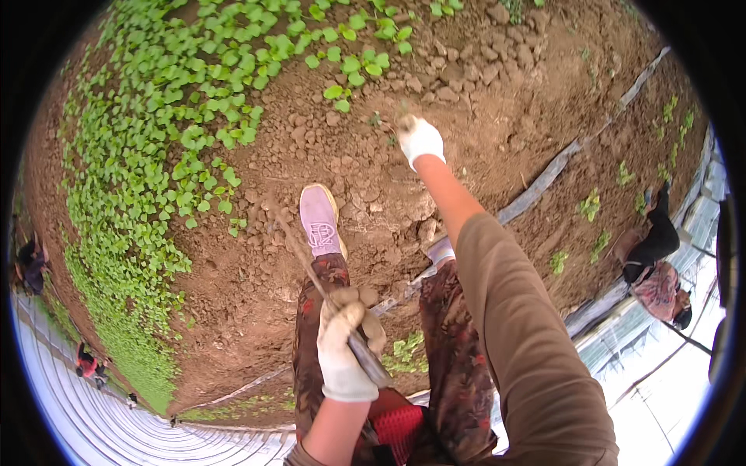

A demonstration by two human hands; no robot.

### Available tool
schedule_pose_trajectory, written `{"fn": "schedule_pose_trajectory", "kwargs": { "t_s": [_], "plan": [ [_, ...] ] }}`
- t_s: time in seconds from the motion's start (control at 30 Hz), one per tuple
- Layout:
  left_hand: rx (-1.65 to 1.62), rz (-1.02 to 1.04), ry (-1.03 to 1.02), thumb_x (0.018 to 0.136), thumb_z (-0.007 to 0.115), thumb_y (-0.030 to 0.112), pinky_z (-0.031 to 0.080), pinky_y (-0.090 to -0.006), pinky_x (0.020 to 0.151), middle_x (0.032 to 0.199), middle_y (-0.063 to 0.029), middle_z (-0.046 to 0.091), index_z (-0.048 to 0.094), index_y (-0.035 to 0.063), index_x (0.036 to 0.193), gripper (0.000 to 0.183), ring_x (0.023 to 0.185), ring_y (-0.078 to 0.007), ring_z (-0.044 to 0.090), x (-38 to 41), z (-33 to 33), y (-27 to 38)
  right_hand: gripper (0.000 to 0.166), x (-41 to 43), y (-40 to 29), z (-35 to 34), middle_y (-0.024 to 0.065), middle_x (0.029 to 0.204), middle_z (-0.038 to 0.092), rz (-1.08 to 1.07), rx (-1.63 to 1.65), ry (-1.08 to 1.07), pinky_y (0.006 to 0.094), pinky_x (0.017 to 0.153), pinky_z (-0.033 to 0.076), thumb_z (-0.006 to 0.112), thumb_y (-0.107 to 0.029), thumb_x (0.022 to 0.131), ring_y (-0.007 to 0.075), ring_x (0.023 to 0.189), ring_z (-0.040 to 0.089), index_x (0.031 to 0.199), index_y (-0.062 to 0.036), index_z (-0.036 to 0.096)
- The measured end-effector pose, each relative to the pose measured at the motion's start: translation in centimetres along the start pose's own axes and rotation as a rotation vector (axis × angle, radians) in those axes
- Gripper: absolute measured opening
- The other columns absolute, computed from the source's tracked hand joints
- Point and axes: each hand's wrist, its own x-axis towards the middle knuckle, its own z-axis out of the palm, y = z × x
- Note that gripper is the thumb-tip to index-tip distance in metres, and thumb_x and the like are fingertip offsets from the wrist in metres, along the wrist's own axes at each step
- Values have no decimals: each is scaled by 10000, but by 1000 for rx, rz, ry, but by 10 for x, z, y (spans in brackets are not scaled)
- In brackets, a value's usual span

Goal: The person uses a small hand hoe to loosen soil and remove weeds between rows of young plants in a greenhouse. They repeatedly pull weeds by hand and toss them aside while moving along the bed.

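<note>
My left hand (pixel 349 343), in a white glove with tan palm and fingers, grips a hand tool (pixel 303 259) by its dark handle. The tool's thin, soil-coloured shaft slants up and left past my lilac shoe (pixel 319 218); its far end blurs into the brown soil. My right hand (pixel 421 140), gloved the same way, reaches forward low over the ground with curled fingers. Beside its fingertips is a small weed (pixel 376 120). Blur hides whether the fingers hold it. Broad-leaved green seedlings (pixel 352 67) grow just beyond and to the left.
A dense seedling bed (pixel 134 145) fills the left side. Clods (pixel 484 64) lie at the top. A plastic strip (pixel 542 180) crosses the soil on the right, with sparse plants (pixel 590 205) beyond. A person (pixel 655 274) bends at far right; several others are distant at left.
</note>
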Motion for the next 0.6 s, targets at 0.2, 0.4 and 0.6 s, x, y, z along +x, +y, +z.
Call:
{"fn": "schedule_pose_trajectory", "kwargs": {
  "t_s": [0.2, 0.4, 0.6],
  "plan": [
    [108, -89, 204, 842, 562, 50, 445, -253, 454, 897, -109, 650, 573, 64, 999, 158, 552, -117, 530, -5, 5, -30, 313, 15, 3, 38, 124, 1064, 664, 87, -103, -254, 380, 880, 488, 587, -292, 861, 314, 976, 626, 1121, -125, 643],
    [190, -71, 152, 846, 543, 44, 436, -241, 426, 907, -96, 621, 562, 71, 997, 154, 561, -114, 515, 5, 1, -45, 236, -4, 25, -3, 88, 1045, 675, 237, 453, -295, 369, 865, 476, 590, -281, 880, 289, 953, 632, 1006, -100, 675],
    [318, 9, 98, 862, 548, 69, 445, -231, 430, 898, -67, 609, 537, 70, 1001, 139, 588, -107, 532, 22, -4, -58, 148, -110, 82, -62, 53, 616, 614, 523, 954, -183, 297, 471, 434, 643, -204, 849, 123, 512, 556, 945, -94, 671]
  ]
}}
